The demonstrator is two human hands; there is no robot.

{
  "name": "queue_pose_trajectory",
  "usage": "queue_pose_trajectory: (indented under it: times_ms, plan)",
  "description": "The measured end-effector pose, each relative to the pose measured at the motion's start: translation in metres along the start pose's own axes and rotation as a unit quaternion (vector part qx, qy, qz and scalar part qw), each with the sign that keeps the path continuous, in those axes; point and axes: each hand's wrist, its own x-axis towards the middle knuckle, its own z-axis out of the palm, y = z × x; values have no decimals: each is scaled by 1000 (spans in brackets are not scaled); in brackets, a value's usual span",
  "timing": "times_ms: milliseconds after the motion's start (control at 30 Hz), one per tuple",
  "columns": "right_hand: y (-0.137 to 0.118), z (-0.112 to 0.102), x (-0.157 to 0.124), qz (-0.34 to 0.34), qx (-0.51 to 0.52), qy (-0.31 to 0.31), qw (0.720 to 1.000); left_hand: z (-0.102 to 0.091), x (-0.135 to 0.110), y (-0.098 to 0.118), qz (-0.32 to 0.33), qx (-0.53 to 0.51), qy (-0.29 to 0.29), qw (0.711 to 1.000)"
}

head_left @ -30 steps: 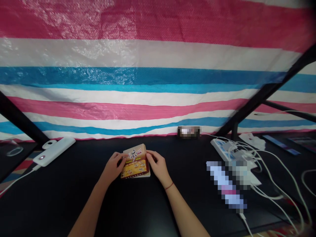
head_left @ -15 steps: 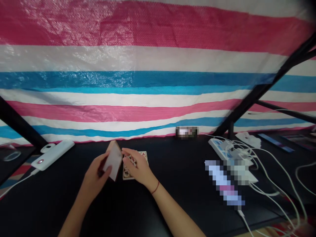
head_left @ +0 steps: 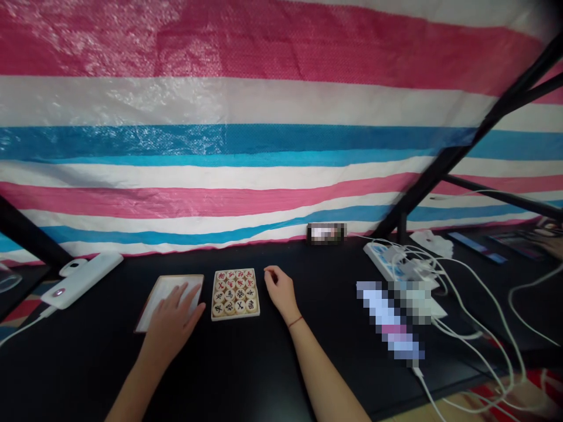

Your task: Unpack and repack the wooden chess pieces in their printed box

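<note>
A white square box (head_left: 214, 318) holds round Chinese chess pieces (head_left: 235, 293) in neat rows, red characters at the back and black ones in front. To its left, the shallow box lid (head_left: 147, 296) lies on the black table with its pale inside facing up. My left hand (head_left: 173, 313) is spread over that lid, fingers apart and gripping nothing; whether the fingertips touch it I cannot tell. Just right of the box, my right hand (head_left: 281, 290) rests with its fingers curled in, and nothing shows in it.
A white device (head_left: 83, 281) with a cable lies at the left. On the right are a blurred phone (head_left: 391, 322), a power strip (head_left: 382, 261) and tangled white cables (head_left: 484, 299). A small blurred screen (head_left: 325, 233) stands at the back before the striped sheet (head_left: 264, 199).
The lid, tilted up in my left hand before, now lies flat left of the box, and that hand has opened. My right hand has moved off the box to the right, uncovering the pieces.
</note>
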Motion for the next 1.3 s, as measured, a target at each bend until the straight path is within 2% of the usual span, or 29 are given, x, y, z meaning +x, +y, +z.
queue_pose_trajectory:
  times_ms: [67,133,267,367,500,633,733,1000,1300]
  plan:
    - [-5,0,-2,-20,-15,-34,999,5,0,8,-28,28,-42,998]
    - [-10,0,-4,-39,-28,-64,997,7,-2,5,-53,40,-70,995]
    - [-14,3,-7,-51,-49,-93,993,0,2,-22,-107,42,-96,989]
    - [-14,5,-7,-48,-56,-96,993,-9,16,-43,-154,26,-134,979]
    - [-13,5,-6,-41,-64,-95,993,-18,39,-49,-217,-5,-177,960]
    - [-13,5,-6,-38,-65,-99,992,-20,45,-32,-264,50,-141,953]
    - [-14,4,-6,-37,-64,-103,992,-18,38,-24,-250,72,-108,960]
    - [-15,4,-6,-31,-68,-109,991,-18,34,-33,-194,48,-40,979]
    - [-15,7,-8,-28,-93,-110,989,-16,32,-30,-181,31,-53,982]
